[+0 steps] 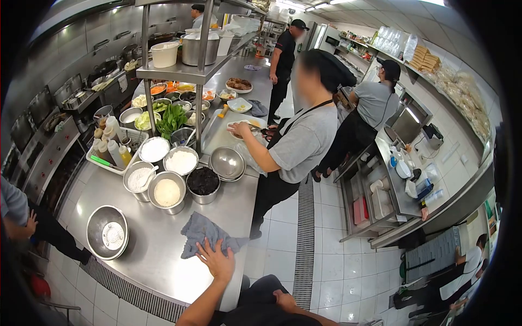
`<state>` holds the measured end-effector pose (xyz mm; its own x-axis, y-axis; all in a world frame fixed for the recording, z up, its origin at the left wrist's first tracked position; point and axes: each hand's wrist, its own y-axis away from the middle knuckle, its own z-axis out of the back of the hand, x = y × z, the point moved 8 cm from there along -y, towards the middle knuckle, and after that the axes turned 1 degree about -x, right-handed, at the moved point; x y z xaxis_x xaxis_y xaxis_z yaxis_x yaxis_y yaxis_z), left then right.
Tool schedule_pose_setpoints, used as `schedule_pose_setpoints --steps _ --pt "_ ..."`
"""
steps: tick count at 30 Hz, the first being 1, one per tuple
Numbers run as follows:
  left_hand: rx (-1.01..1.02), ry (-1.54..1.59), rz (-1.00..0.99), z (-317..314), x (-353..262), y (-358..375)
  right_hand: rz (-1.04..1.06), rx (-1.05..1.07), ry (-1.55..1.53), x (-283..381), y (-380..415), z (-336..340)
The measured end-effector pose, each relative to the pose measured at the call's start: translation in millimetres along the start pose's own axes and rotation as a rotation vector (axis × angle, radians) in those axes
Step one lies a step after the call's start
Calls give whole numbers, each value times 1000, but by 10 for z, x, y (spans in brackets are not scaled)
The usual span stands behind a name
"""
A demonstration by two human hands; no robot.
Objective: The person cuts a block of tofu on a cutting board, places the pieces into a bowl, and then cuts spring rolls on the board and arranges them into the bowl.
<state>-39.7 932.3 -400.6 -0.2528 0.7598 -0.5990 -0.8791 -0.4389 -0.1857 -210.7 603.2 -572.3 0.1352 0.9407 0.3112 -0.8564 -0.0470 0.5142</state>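
A busy commercial kitchen runs along a long stainless steel counter [163, 255] crowded with metal bowls of white powders [181, 161] and a dark ingredient [203, 181], while co-workers stand further down the line. The left hand [216, 262] lies flat with fingers spread, its fingertips pressing on a crumpled grey cloth [204, 232] near the counter's front edge, gripping nothing. The right hand [285, 300] rests low against the person's dark clothing, loosely curled and holding nothing.
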Motion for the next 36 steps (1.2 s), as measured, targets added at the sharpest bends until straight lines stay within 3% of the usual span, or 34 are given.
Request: schedule_pose_setpoints --steps 4,7,13,19,21,22,24,25,27,29,30,32,34,36 --pt "5 18 -2 19 -7 22 252 -120 -103 32 41 145" --pt "5 21 -5 22 -14 29 210 6 -76 -98 -24 -39" --pt "11 31 -19 54 -20 8 290 -74 -229 -301 55 -160" --pt "11 39 -26 88 -20 12 44 82 10 -466 -50 -236" --pt "14 45 -28 97 -21 -1 125 217 67 -445 -319 -139" --pt "16 45 -25 89 -5 -3 162 286 96 -336 -436 5" --pt "27 33 -14 70 56 8 293 149 334 164 -892 639" --pt "38 35 -11 48 115 5 474 36 418 474 -1072 1005" --pt "38 71 -4 -30 66 15 591 -262 110 1042 -1362 1938" --pt "-7 70 9 65 7 -1 361 -88 -169 2074 -1077 3142" --pt "6 79 7 37 6 -27 538 -105 -130 2147 -1385 3301" --pt "26 65 17 41 50 -8 499 184 -358 2472 -1667 3804" --pt "36 57 24 102 43 -48 338 193 -484 2577 -1989 4256" --pt "36 75 20 74 36 -37 323 -281 -495 2627 -2130 4713"
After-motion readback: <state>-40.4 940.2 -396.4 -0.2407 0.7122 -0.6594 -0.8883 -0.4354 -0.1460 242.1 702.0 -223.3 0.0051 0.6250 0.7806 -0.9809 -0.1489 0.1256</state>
